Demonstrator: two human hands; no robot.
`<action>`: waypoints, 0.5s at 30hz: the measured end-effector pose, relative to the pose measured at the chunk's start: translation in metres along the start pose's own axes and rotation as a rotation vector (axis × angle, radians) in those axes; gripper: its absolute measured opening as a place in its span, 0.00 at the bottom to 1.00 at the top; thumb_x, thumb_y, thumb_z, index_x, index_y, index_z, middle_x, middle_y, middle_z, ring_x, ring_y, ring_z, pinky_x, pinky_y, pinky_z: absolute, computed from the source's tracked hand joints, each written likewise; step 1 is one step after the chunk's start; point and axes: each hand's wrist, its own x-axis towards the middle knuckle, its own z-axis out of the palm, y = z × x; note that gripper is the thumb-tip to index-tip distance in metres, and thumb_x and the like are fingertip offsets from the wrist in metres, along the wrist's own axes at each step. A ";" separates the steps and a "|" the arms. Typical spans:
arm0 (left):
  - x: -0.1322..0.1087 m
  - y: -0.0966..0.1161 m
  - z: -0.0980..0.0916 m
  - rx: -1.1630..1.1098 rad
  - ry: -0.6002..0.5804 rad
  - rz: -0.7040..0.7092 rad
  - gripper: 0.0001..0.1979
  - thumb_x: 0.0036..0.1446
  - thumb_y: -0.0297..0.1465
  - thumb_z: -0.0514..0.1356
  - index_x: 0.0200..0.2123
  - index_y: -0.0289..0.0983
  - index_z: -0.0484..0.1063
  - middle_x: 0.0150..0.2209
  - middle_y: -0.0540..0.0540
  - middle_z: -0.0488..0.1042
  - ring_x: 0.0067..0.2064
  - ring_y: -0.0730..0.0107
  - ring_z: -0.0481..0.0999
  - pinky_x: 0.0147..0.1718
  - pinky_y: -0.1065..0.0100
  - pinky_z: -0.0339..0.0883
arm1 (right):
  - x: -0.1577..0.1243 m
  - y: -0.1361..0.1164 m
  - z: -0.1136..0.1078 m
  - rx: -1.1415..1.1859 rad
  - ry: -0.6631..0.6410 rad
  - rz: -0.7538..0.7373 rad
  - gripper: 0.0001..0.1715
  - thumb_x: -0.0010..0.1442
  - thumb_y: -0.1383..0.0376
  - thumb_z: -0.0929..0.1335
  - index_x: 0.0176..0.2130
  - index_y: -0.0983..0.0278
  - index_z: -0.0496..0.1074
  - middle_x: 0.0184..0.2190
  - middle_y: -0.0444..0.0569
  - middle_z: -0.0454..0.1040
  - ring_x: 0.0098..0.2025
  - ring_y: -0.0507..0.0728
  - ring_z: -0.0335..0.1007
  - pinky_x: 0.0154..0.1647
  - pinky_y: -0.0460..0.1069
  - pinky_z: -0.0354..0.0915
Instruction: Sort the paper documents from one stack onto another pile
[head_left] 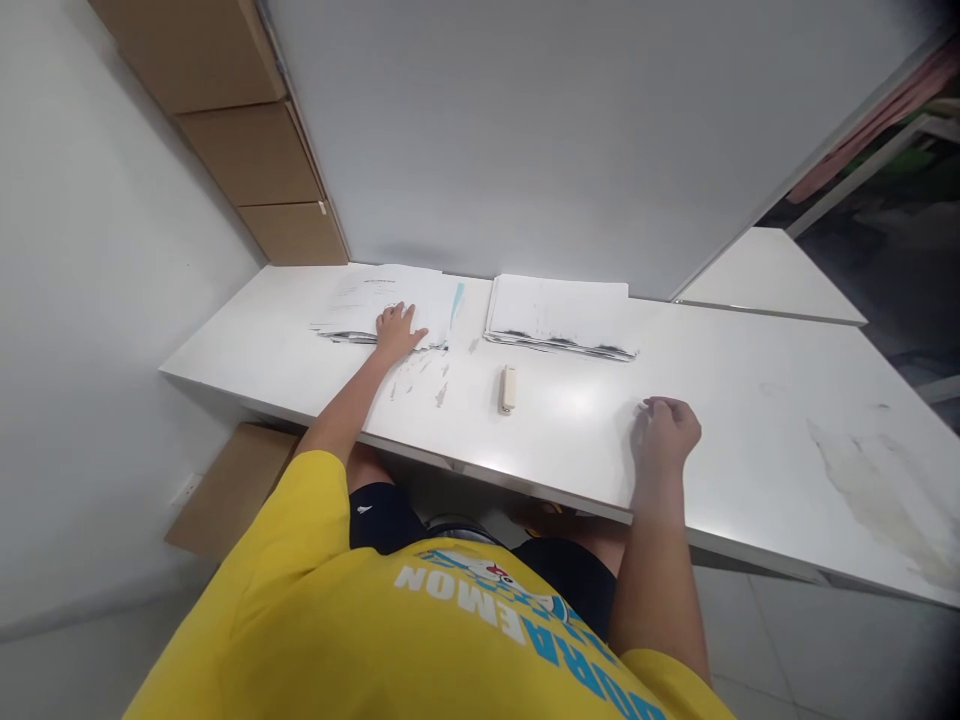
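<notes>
On the left stack of printed papers (352, 300), my left hand (397, 330) lies with its fingers spread, pressing on the top sheet. A light-blue strip (457, 299) shows at that stack's right edge. My right hand (673, 425) is closed above the white table, thumb and fingers pinched together. A small pale bit appears at its fingertips, too small to name. Between the hands lies a small cream-coloured stapler (508, 388). Behind it is a second stack of papers (559, 308) with dark, worn front edges; neither hand touches it.
The white table (465, 430) runs along a pale wall panel (510, 140). Cardboard boxes (251, 155) are stacked at the back left, and another piece of cardboard (229, 490) is below the table. Grey marks lie before the left papers; a worn stain (862, 480) is on the right.
</notes>
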 end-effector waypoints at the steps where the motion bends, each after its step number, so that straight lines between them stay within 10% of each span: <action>1: -0.001 0.000 0.001 0.001 0.006 0.004 0.34 0.63 0.48 0.55 0.67 0.40 0.61 0.72 0.36 0.55 0.70 0.40 0.51 0.66 0.44 0.44 | -0.001 -0.002 0.000 -0.008 0.012 -0.005 0.08 0.49 0.62 0.66 0.30 0.63 0.74 0.28 0.44 0.72 0.35 0.54 0.70 0.35 0.49 0.68; 10: 0.004 0.007 -0.020 0.049 0.029 0.003 0.24 0.71 0.38 0.42 0.54 0.37 0.73 0.58 0.36 0.73 0.60 0.45 0.66 0.58 0.49 0.58 | -0.005 -0.010 0.002 0.004 -0.009 0.015 0.07 0.51 0.60 0.68 0.29 0.61 0.71 0.28 0.44 0.72 0.34 0.54 0.70 0.33 0.48 0.68; 15: -0.031 0.032 -0.029 0.109 0.120 0.199 0.23 0.73 0.34 0.41 0.44 0.36 0.75 0.46 0.34 0.77 0.51 0.50 0.72 0.50 0.54 0.60 | -0.006 -0.016 0.002 0.025 0.008 0.008 0.04 0.52 0.63 0.67 0.28 0.61 0.72 0.29 0.46 0.74 0.37 0.56 0.71 0.44 0.54 0.69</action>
